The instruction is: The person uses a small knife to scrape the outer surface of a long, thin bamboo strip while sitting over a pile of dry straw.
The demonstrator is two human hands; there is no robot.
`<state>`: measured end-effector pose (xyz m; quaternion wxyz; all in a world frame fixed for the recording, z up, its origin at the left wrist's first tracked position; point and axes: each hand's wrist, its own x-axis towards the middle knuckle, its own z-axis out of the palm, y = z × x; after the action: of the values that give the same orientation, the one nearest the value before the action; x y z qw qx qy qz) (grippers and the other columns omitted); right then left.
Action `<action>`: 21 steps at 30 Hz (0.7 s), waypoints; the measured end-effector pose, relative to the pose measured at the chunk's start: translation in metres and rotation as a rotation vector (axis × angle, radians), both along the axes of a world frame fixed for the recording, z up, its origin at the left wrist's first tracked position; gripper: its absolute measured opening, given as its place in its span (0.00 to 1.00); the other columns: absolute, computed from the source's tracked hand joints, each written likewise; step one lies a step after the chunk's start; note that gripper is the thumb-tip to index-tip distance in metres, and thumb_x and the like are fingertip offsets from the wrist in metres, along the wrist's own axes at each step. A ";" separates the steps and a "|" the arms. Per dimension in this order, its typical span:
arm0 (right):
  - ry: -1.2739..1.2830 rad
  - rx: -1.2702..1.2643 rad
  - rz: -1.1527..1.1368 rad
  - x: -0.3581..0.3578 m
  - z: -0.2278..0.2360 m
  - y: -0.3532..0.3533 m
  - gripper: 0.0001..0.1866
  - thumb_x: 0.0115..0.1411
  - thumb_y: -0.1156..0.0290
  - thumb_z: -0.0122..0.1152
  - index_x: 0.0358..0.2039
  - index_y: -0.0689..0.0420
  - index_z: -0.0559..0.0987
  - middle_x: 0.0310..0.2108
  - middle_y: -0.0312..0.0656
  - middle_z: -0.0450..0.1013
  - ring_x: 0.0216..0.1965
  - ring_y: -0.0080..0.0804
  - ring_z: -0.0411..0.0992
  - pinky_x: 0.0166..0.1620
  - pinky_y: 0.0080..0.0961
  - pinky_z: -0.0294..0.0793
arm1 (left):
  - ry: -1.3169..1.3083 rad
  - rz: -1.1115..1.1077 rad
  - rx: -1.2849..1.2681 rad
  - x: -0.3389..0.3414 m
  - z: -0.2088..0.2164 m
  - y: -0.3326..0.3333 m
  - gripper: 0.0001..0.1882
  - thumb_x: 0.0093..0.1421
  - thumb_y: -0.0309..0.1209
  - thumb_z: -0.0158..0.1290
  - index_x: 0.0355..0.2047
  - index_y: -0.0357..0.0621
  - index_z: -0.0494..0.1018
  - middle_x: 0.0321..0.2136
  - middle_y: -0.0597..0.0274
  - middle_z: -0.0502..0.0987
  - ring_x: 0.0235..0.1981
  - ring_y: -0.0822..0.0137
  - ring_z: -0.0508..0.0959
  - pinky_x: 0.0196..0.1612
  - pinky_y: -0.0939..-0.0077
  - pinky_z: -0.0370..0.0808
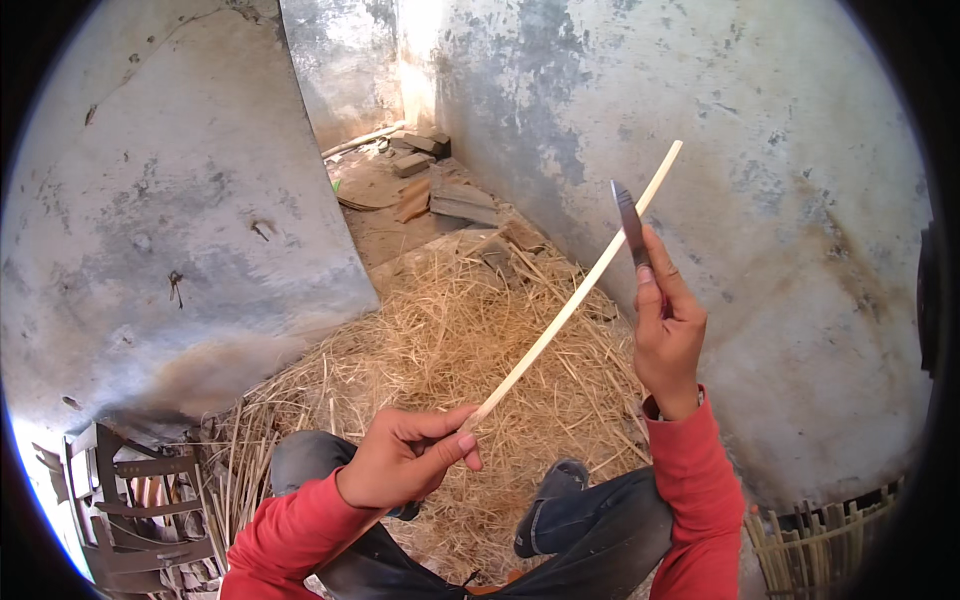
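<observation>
A long, pale strip (552,328), which looks like split bamboo, slants up and to the right across the view. My left hand (410,452) pinches its lower end between thumb and fingers, low in the middle. Higher up on the right, my right hand (668,330) grips a knife (628,220) with a dark blade pointing upward. The blade lies against or just beside the upper part of the strip; whether the edge touches cannot be made out. Most of the knife's handle is hidden inside my right hand.
Shavings (450,340) cover the floor around my legs. Thin strips (240,470) lean at the left beside a dark slatted chair (150,500). More cut strips (820,545) stand at the lower right. Plastered walls (170,220) rise on both sides; bricks (412,164) and boards (463,203) lie beyond the opening.
</observation>
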<state>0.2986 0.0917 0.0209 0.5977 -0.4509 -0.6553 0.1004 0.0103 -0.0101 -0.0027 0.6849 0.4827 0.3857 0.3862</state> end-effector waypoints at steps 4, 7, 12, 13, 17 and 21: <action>0.086 -0.058 -0.002 0.005 0.001 -0.001 0.21 0.70 0.76 0.53 0.63 0.55 0.74 0.29 0.26 0.71 0.24 0.11 0.56 0.27 0.15 0.58 | -0.006 -0.008 0.042 0.000 -0.004 0.000 0.18 0.68 0.24 0.55 0.58 0.41 0.75 0.30 0.64 0.83 0.15 0.87 0.64 0.16 0.87 0.60; 0.078 -0.087 0.024 0.010 -0.004 -0.002 0.21 0.69 0.76 0.53 0.62 0.55 0.75 0.28 0.25 0.70 0.24 0.11 0.56 0.27 0.15 0.58 | -0.009 0.006 0.038 0.001 -0.002 -0.002 0.17 0.68 0.23 0.55 0.57 0.39 0.76 0.29 0.63 0.83 0.15 0.87 0.65 0.16 0.87 0.60; 0.084 -0.123 0.157 -0.010 -0.010 -0.017 0.21 0.68 0.78 0.55 0.61 0.56 0.76 0.25 0.25 0.67 0.23 0.11 0.56 0.25 0.15 0.57 | -0.010 0.032 0.057 0.001 0.002 -0.001 0.17 0.67 0.22 0.55 0.56 0.38 0.76 0.30 0.61 0.84 0.16 0.87 0.65 0.16 0.87 0.60; 0.061 -0.150 0.196 -0.014 -0.011 -0.020 0.21 0.67 0.79 0.55 0.61 0.56 0.76 0.24 0.25 0.66 0.22 0.11 0.56 0.24 0.15 0.57 | -0.014 0.035 0.050 0.001 0.002 0.000 0.16 0.67 0.22 0.55 0.55 0.37 0.76 0.30 0.61 0.84 0.16 0.86 0.65 0.16 0.87 0.60; -0.054 -0.065 0.249 -0.027 -0.015 -0.025 0.22 0.65 0.80 0.56 0.60 0.56 0.77 0.22 0.30 0.71 0.20 0.12 0.59 0.23 0.17 0.60 | -0.036 0.053 0.086 0.002 -0.003 0.002 0.17 0.66 0.22 0.55 0.56 0.39 0.76 0.28 0.59 0.83 0.13 0.84 0.65 0.15 0.85 0.58; -0.134 0.004 0.416 -0.053 -0.016 -0.041 0.24 0.61 0.81 0.59 0.59 0.56 0.78 0.24 0.44 0.77 0.18 0.21 0.68 0.23 0.24 0.69 | -0.039 0.055 0.057 0.003 -0.001 0.003 0.17 0.67 0.23 0.55 0.56 0.35 0.76 0.29 0.61 0.83 0.15 0.87 0.63 0.16 0.87 0.58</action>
<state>0.2460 0.0511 0.0052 0.5202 -0.3103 -0.7726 0.1902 0.0132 -0.0066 -0.0037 0.6674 0.4835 0.3745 0.4250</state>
